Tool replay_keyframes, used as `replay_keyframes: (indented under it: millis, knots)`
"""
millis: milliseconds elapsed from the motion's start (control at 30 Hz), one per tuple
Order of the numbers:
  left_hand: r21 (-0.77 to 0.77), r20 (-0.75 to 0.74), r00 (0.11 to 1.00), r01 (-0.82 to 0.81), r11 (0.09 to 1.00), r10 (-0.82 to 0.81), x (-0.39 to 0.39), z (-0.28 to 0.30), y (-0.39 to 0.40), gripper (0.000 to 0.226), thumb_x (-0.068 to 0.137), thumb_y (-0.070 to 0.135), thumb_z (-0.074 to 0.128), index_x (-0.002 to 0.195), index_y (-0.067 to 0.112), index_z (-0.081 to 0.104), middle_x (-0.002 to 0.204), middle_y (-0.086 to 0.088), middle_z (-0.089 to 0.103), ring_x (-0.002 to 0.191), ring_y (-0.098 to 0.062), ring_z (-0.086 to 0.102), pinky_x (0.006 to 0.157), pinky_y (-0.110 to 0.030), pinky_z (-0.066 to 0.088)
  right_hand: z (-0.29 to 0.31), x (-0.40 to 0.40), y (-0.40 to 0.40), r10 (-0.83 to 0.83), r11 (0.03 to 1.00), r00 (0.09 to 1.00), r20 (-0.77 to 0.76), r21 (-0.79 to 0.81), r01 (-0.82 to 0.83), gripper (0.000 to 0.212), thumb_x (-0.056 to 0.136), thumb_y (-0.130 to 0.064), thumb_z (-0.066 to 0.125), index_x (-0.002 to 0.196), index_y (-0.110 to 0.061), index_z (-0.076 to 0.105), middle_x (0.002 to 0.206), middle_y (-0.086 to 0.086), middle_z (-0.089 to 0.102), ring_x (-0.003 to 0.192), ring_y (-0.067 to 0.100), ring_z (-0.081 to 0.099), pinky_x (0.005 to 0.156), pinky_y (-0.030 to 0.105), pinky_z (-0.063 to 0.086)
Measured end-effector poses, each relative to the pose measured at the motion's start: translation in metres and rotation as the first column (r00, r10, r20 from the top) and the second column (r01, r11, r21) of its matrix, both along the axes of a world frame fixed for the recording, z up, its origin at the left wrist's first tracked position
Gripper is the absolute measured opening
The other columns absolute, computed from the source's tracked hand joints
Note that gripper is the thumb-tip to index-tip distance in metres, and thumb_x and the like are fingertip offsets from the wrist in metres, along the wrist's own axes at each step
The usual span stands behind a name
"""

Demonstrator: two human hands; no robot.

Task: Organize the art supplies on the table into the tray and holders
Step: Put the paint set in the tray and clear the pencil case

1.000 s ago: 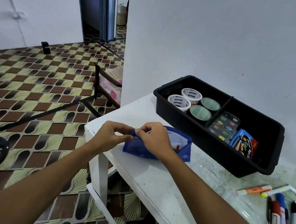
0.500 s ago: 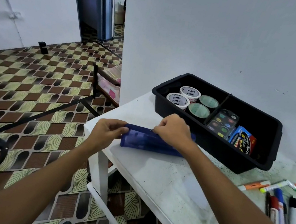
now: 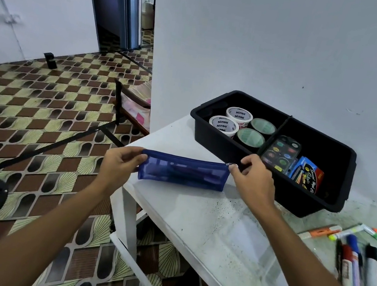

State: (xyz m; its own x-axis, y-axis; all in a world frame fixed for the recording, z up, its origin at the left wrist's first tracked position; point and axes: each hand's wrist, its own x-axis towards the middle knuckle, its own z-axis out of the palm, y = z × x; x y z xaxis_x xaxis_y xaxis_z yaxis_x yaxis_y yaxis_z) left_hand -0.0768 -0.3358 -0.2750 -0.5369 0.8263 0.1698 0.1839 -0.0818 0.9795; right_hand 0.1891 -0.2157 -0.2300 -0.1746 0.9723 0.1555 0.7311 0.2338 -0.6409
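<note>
Both hands are on a blue mesh zipper pouch (image 3: 184,171), holding it stretched out flat between them over the corner of the white table (image 3: 207,222). The left hand (image 3: 118,165) pinches the pouch's left end, thumb on the near face and fingers curled behind it. The right hand (image 3: 252,177) pinches the little metal zipper pull (image 3: 232,166) at the top right corner between thumb and forefinger, with the other fingers loosely curled. The zip runs closed along the whole top edge, and you can see some dark stuff through the mesh but I can't tell what it is.

Just past the right fingertips sits the black divided tray (image 3: 339,181). Its left section has four tape rolls (image 3: 239,126), two white ones marked Ninso and two greenish. The right section holds a watercolor palette (image 3: 281,151) and a blue crayon box (image 3: 308,178). Well off to the right of the right hand, loose markers (image 3: 359,259) and highlighters (image 3: 351,230) lie on the tabletop.
</note>
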Motion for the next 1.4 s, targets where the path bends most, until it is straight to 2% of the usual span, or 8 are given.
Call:
replay_keyframes:
  millis: [100, 267, 400, 567, 767, 933, 1233, 1400]
  knots:
    - [0.010, -0.033, 0.999, 0.012, 1.000, -0.012, 0.003, 0.002, -0.003, 0.022, 0.090, -0.001, 0.059, 0.109, 0.005, 0.066, 0.093, 0.000, 0.070, 0.084, -0.010, 0.071, 0.068, -0.021, 0.058, -0.010, -0.008, -0.025, 0.048, 0.961, 0.979, -0.196, -0.257, -0.099, 0.067, 0.092, -0.045, 0.059, 0.147, -0.027, 0.026, 0.087, 0.006, 0.065, 0.065, 0.020, 0.067, 0.058, 0.036, 0.055]
    - [0.029, -0.328, 0.934, 0.160, 0.987, -0.142, 0.022, 0.011, -0.007, 0.022, 0.083, 0.002, 0.070, 0.104, 0.010, 0.072, 0.095, 0.018, 0.071, 0.094, -0.001, 0.066, 0.080, -0.012, 0.051, -0.013, -0.034, -0.049, -0.063, 0.848, 0.800, -0.596, -0.455, -0.272, 0.088, 0.090, -0.049, 0.059, 0.149, -0.046, -0.006, 0.113, -0.001, 0.056, 0.088, 0.035, 0.067, 0.054, 0.037, 0.058]
    - [0.010, -0.554, 0.771, 0.383, 0.923, -0.314, 0.047, 0.004, -0.007, 0.022, 0.078, 0.011, 0.077, 0.100, 0.015, 0.075, 0.115, 0.013, 0.064, 0.118, 0.005, 0.052, 0.094, -0.010, 0.043, -0.017, -0.048, -0.047, -0.187, 0.772, 0.696, -0.694, -0.542, -0.332, 0.084, 0.093, -0.044, 0.059, 0.148, -0.050, -0.004, 0.129, -0.003, 0.049, 0.097, 0.034, 0.066, 0.066, 0.045, 0.061]
    - [-0.093, -0.637, 0.635, 0.501, 0.861, -0.438, 0.065, -0.008, -0.002, 0.026, 0.077, 0.030, 0.074, 0.100, 0.017, 0.077, 0.122, 0.000, 0.066, 0.126, -0.007, 0.046, 0.099, -0.012, 0.039, -0.036, -0.044, -0.034, -0.245, 0.785, 0.649, -0.720, -0.540, -0.304, 0.082, 0.086, -0.004, 0.068, 0.151, -0.030, 0.025, 0.140, 0.003, 0.050, 0.110, 0.024, 0.060, 0.090, 0.047, 0.054]
    - [-0.302, -0.319, 0.797, 0.427, 0.852, -0.513, 0.063, 0.008, 0.004, 0.057, 0.079, 0.061, 0.062, 0.131, 0.047, 0.043, 0.146, 0.012, 0.037, 0.138, -0.008, 0.032, 0.105, -0.030, 0.040, -0.042, -0.031, -0.032, -0.251, 0.712, 0.573, -0.780, -0.550, -0.436, 0.084, 0.073, 0.016, 0.069, 0.145, -0.018, 0.041, 0.122, 0.010, 0.064, 0.104, 0.027, 0.064, 0.088, 0.043, 0.055]
    - [-0.350, 0.195, 0.836, 0.548, 0.760, -0.513, 0.060, 0.023, 0.010, 0.077, 0.078, 0.039, 0.068, 0.144, 0.042, 0.028, 0.135, 0.004, 0.046, 0.108, -0.018, 0.062, 0.069, -0.034, 0.059, -0.030, -0.016, -0.044, -0.087, 0.649, 0.565, -0.821, -0.477, -0.592, 0.081, 0.072, 0.020, 0.067, 0.137, -0.026, 0.049, 0.117, 0.010, 0.067, 0.099, 0.027, 0.067, 0.079, 0.041, 0.059]
    - [-0.129, 0.159, 0.716, 0.698, 0.705, -0.680, 0.102, 0.088, 0.062, 0.084, 0.070, 0.019, 0.084, 0.140, 0.033, 0.040, 0.123, -0.011, 0.058, 0.102, -0.028, 0.067, 0.069, -0.042, 0.059, 0.031, 0.045, -0.013, 0.062, 0.759, 0.494, -0.867, -0.281, -0.588, 0.087, 0.063, 0.014, 0.072, 0.136, -0.026, 0.049, 0.124, 0.009, 0.065, 0.105, 0.025, 0.066, 0.077, 0.034, 0.057]
    - [-0.097, 0.228, 0.638, 0.767, 0.635, -0.736, 0.156, 0.100, 0.120, 0.103, 0.059, 0.012, 0.086, 0.146, 0.029, 0.035, 0.124, -0.017, 0.060, 0.100, -0.032, 0.068, 0.071, -0.045, 0.057, 0.057, 0.098, 0.021, 0.033, 0.864, 0.549, -0.835, -0.253, -0.436, 0.085, 0.061, 0.012, 0.074, 0.135, -0.022, 0.052, 0.121, 0.013, 0.065, 0.100, 0.026, 0.067, 0.078, 0.039, 0.058]
